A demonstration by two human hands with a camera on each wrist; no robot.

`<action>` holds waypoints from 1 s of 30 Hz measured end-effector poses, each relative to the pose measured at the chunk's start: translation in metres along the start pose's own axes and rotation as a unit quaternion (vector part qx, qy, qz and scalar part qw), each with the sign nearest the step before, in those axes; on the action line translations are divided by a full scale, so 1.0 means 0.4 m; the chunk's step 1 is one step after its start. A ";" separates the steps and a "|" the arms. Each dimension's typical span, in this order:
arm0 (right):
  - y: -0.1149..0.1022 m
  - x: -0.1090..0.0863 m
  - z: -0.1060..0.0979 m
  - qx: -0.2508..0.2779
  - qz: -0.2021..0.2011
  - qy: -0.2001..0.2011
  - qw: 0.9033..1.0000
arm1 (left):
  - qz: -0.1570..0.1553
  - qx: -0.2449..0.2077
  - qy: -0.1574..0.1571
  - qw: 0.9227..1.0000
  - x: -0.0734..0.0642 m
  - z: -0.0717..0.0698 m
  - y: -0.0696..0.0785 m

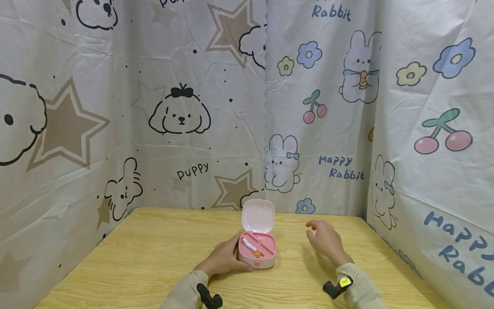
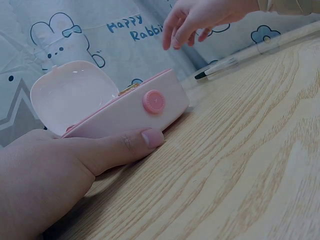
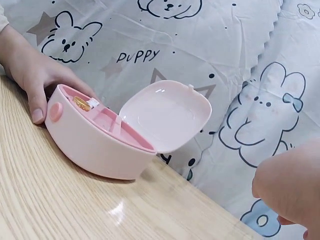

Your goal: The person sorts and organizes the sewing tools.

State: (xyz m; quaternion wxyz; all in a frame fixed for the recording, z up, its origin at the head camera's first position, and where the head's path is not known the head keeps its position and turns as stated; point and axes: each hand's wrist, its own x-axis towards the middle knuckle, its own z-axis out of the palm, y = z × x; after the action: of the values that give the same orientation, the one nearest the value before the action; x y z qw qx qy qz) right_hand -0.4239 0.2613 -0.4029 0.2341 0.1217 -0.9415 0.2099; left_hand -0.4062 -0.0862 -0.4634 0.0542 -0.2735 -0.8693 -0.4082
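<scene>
A small pink box (image 1: 257, 262) stands on the table with its pale lid (image 1: 258, 216) raised. My left hand (image 1: 221, 259) holds it from the left side, thumb along the front below the round pink button (image 2: 154, 102). Inside, a slanting divider splits the pink interior; a white strip (image 1: 248, 244) with a round gold piece (image 1: 257, 254) lies in the left compartment. To the right of the box, my right hand (image 1: 326, 242) hovers over the table, fingers loosely bent and nothing in them.
A thin pen-like stick (image 2: 215, 68) with a black end lies on the wooden table (image 1: 173, 240), below the right hand in the left wrist view. Printed curtains (image 1: 224, 141) enclose the table at the back and sides.
</scene>
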 end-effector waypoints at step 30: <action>0.062 -0.035 0.023 -0.073 0.087 -0.106 0.988 | -0.007 -0.002 -0.001 1.000 0.004 0.002 -0.006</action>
State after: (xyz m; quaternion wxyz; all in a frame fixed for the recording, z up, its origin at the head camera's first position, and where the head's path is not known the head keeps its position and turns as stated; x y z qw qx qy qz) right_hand -0.4236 0.2810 -0.4258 0.1217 0.0438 -0.9808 0.1460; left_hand -0.4088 -0.0860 -0.4651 0.0498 -0.2683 -0.8702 -0.4103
